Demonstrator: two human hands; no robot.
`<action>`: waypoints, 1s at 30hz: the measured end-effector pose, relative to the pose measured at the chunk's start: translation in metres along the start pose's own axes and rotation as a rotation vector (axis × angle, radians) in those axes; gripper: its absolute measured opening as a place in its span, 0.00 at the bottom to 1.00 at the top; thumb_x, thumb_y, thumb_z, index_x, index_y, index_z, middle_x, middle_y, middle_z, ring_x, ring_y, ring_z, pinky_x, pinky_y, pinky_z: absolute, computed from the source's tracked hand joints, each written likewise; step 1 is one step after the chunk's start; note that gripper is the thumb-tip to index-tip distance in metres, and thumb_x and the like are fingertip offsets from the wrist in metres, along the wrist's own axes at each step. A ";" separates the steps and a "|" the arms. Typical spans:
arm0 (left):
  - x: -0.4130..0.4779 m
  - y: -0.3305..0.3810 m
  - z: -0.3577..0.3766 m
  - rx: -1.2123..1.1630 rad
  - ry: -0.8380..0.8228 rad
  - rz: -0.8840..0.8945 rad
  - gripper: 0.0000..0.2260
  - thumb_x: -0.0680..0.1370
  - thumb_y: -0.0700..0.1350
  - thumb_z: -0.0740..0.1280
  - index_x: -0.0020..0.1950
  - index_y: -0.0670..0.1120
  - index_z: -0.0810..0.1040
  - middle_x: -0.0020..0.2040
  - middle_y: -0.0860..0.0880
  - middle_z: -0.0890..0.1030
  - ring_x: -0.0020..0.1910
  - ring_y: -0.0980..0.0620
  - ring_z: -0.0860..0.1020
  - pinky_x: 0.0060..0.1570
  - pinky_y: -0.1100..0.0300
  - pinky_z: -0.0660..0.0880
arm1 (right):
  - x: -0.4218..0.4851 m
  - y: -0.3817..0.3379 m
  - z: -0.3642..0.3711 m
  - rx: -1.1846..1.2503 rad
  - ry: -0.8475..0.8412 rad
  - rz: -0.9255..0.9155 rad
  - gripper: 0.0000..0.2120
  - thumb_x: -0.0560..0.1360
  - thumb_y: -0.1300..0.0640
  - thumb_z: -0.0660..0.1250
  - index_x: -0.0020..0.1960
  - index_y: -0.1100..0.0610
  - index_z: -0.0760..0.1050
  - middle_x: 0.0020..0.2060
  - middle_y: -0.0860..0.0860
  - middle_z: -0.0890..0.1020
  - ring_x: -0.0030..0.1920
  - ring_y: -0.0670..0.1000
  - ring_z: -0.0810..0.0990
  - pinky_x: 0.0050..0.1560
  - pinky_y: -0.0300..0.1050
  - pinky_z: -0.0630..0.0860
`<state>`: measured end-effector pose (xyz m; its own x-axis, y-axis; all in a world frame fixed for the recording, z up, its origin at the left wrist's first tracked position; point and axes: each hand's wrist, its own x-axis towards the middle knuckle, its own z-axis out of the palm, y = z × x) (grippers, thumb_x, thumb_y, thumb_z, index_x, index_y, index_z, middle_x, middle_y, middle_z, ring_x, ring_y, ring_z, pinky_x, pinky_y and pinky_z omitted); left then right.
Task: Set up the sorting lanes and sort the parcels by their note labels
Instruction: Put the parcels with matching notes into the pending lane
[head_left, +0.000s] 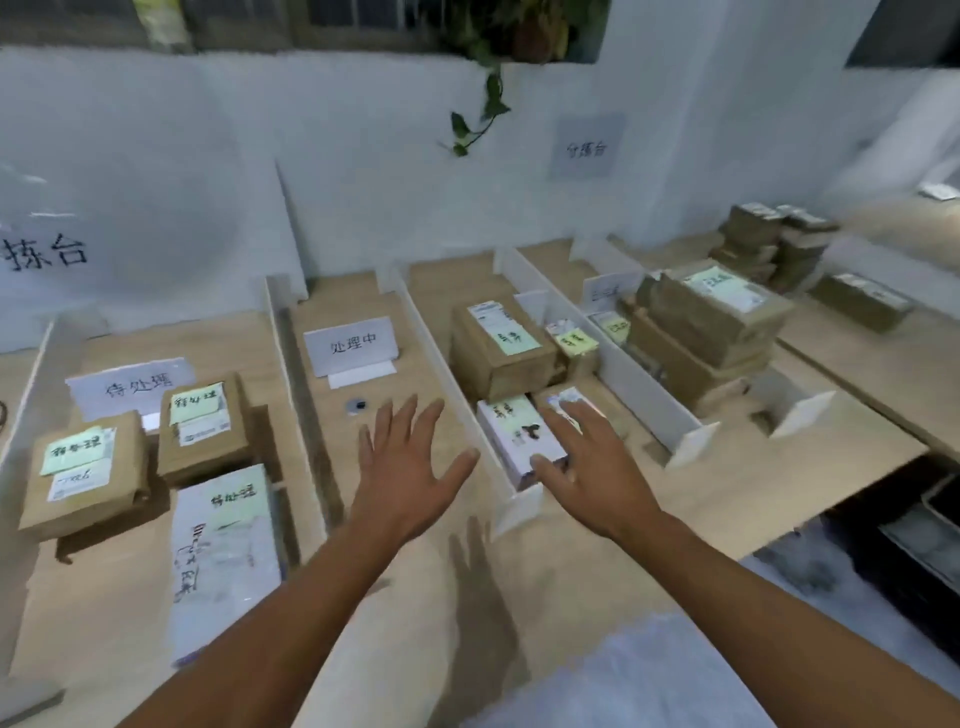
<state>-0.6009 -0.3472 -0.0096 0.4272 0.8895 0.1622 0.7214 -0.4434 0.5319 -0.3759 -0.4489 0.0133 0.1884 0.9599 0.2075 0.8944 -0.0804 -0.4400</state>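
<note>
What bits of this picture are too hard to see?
All in the head view:
Wall sign: left part cut off by the picture edge.
White parcel: right hand covers part of it.
Far stack: blurred, labels unreadable.
Far lane sign: writing too small and blurred.

Right hand (587, 457) rests on white parcel (511, 439); left hand (405, 467) hovers open above table (727, 499).

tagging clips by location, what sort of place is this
Most likely a small parcel sorting station. A wooden table is split into lanes by white dividers, each lane has a standing lane sign, and taped brown parcels carry green note labels.
</note>
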 end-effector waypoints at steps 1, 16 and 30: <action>0.004 0.028 0.010 0.004 -0.004 0.035 0.34 0.79 0.70 0.57 0.81 0.57 0.58 0.83 0.50 0.54 0.82 0.47 0.45 0.78 0.40 0.43 | -0.010 0.021 -0.018 0.002 0.026 0.010 0.29 0.80 0.46 0.68 0.78 0.52 0.66 0.77 0.56 0.67 0.78 0.58 0.61 0.76 0.55 0.61; 0.076 0.405 0.229 -0.094 -0.137 0.381 0.34 0.78 0.71 0.54 0.81 0.57 0.59 0.83 0.52 0.56 0.82 0.50 0.45 0.79 0.43 0.43 | -0.121 0.343 -0.240 -0.193 0.186 0.294 0.32 0.81 0.37 0.58 0.81 0.44 0.57 0.81 0.52 0.58 0.81 0.54 0.52 0.79 0.56 0.52; 0.245 0.666 0.450 -0.114 -0.352 0.518 0.35 0.78 0.69 0.55 0.82 0.56 0.57 0.82 0.50 0.57 0.82 0.45 0.49 0.78 0.39 0.47 | -0.072 0.639 -0.386 -0.253 0.236 0.580 0.31 0.81 0.37 0.58 0.81 0.45 0.57 0.78 0.53 0.62 0.78 0.54 0.59 0.77 0.51 0.58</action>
<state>0.2295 -0.4744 0.0100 0.8730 0.4643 0.1494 0.3186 -0.7747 0.5462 0.3382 -0.6730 0.0547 0.7245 0.6605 0.1972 0.6838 -0.6528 -0.3259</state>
